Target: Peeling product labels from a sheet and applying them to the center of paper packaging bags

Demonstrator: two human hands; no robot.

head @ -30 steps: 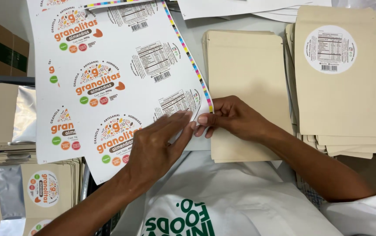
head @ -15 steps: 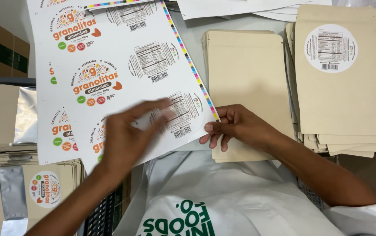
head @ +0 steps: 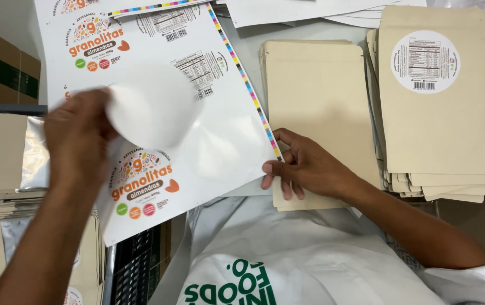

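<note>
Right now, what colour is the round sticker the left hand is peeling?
Plain white round sticker, in the left hand; head view.
</note>
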